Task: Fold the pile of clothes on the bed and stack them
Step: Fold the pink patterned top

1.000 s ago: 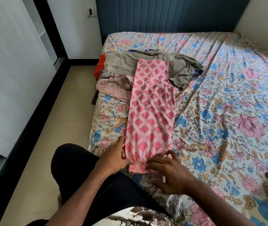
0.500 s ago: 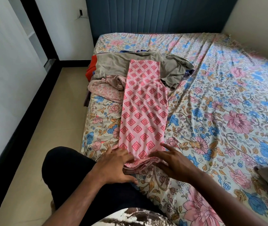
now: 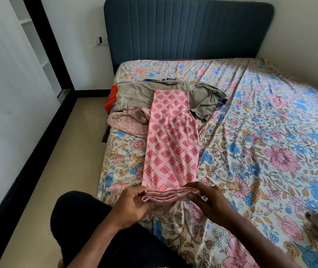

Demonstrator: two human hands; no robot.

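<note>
Two bare hands meet at the near edge of a bed. The left hand [image 3: 135, 205] and right hand [image 3: 210, 200] each pinch one end of the layered near hem of a long pink cloth with red diamond print [image 3: 171, 140]. The cloth lies flat on the floral bedsheet [image 3: 270, 151], its far end resting on one heap of unfolded clothes [image 3: 135, 97]: grey-brown, pale pink, orange and blue pieces. No writing is readable. A dark blue padded headboard [image 3: 189, 29] stands behind.
</note>
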